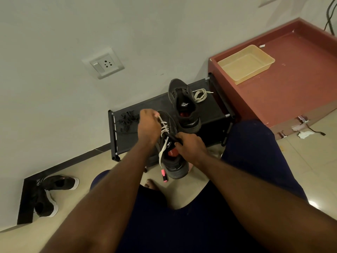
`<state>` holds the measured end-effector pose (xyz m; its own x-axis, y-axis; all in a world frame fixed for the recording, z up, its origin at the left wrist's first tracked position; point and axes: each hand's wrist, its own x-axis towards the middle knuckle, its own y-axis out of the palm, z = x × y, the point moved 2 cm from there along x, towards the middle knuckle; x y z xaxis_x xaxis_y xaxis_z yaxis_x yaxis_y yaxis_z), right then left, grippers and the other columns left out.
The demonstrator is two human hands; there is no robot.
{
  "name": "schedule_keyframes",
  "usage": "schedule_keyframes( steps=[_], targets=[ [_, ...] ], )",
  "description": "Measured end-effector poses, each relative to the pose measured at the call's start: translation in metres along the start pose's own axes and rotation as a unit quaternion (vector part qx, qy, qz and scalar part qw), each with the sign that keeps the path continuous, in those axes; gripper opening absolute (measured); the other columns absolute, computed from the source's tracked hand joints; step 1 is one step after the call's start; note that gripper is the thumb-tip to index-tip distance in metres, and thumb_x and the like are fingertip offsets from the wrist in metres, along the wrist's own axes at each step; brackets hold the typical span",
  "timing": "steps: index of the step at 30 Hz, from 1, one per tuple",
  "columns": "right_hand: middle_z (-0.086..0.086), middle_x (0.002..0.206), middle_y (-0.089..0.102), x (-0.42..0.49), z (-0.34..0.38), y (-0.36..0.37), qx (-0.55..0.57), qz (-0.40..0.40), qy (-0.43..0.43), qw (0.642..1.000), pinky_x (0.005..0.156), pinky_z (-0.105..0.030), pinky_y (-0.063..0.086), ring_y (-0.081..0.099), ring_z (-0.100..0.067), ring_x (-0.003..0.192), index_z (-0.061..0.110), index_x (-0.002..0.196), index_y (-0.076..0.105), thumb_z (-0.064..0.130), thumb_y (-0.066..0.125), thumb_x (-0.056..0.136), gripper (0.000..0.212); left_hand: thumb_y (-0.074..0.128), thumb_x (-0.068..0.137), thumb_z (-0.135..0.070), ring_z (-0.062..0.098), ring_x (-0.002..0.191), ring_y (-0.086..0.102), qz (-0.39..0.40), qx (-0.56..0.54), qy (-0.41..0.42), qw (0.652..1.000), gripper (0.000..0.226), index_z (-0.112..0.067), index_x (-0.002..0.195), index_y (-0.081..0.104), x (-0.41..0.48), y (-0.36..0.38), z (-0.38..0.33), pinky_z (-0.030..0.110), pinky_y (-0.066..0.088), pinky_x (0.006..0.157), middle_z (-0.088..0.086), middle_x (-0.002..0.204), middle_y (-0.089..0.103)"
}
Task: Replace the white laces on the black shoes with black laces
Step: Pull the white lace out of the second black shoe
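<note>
- Hands at work on a black shoe (175, 167), held above the floor (300, 161) in front of the rack (213, 106). The left hand (148, 125) pinches the white lace (164, 127) near the toe end, and the right hand (191, 147) grips the tongue, fingers curled round it.
- Step in hand, by the look of it: pulling the white lace out. A few crossings remain threaded, and one loose end hangs down the shoe's side.
- Next move likely calls for drawing the lace free of the remaining eyelets, row by row, with the right hand steadying the shoe against the pull. After that, a black lace must be fetched.
- Second shoe (184, 105) stands on the rack, apparently unlaced, with a coiled lace (200, 94) just beside it. Black laces (127, 121) lie heaped at the rack's left end.
- Task seems less than half done: no black lace is threaded yet.
- Room: pale wall (54, 52) with a socket (104, 64), and a tiled floor. A pink marker (164, 175) lies below the held shoe, and a dark pair (54, 187) sits by the wall at left. At right, a red-brown cabinet (291, 79) holds a beige tray (255, 74).
</note>
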<state>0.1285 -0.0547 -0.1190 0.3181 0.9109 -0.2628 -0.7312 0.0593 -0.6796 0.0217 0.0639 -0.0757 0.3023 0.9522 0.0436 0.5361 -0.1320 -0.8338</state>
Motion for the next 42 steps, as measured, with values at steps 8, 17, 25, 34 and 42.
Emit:
schedule_keyframes(
  steps=[8,17,25,34,42],
  targets=[
    [0.004,0.091,0.065,0.0,0.0,0.002,0.004,-0.004,0.004,1.0,0.071,-0.03,0.043,0.06,-0.02,0.084,0.027,0.104,0.062,0.029,0.057,0.094,0.011,0.05,0.098,-0.019,0.029,0.096,0.06,0.173,0.201,0.156,0.952,0.024,-0.018,0.119,0.062,0.002,0.003,-0.006,0.046,0.053,0.084,0.007,0.121,0.048],
    [0.0,0.098,0.069,-0.002,0.0,0.003,-0.011,-0.003,0.005,1.0,0.074,-0.033,0.049,0.062,-0.024,0.088,0.026,0.108,0.063,0.028,0.057,0.093,0.016,0.049,0.097,-0.013,0.037,0.093,0.061,0.184,0.287,0.136,0.93,0.02,-0.009,0.115,0.057,-0.006,0.015,-0.014,0.048,0.053,0.076,0.012,0.121,0.043],
    [0.002,0.092,0.065,0.001,0.0,0.001,-0.004,0.002,0.011,1.0,0.074,-0.033,0.049,0.06,-0.02,0.085,0.025,0.108,0.062,0.027,0.058,0.094,0.015,0.05,0.092,-0.004,0.026,0.092,0.06,0.091,0.103,0.16,0.978,0.026,-0.016,0.112,0.062,0.012,-0.01,-0.024,0.044,0.054,0.079,0.005,0.123,0.047],
    [-0.002,0.099,0.069,-0.002,-0.001,0.002,-0.007,0.007,0.007,1.0,0.072,-0.031,0.044,0.064,-0.025,0.091,0.024,0.107,0.063,0.025,0.057,0.094,0.014,0.051,0.098,-0.024,0.035,0.096,0.061,0.253,0.43,0.151,0.853,0.024,-0.015,0.119,0.061,-0.003,0.018,-0.021,0.046,0.053,0.077,0.011,0.125,0.044],
    [-0.001,0.098,0.069,-0.001,0.0,0.001,0.004,0.003,0.008,1.0,0.077,-0.034,0.05,0.064,-0.026,0.092,0.025,0.108,0.064,0.028,0.058,0.093,0.017,0.045,0.099,-0.012,0.024,0.072,0.056,-0.058,0.031,0.112,0.991,0.009,-0.009,0.105,0.051,0.003,-0.006,-0.022,0.04,0.051,0.061,0.009,0.12,0.045]
  ],
)
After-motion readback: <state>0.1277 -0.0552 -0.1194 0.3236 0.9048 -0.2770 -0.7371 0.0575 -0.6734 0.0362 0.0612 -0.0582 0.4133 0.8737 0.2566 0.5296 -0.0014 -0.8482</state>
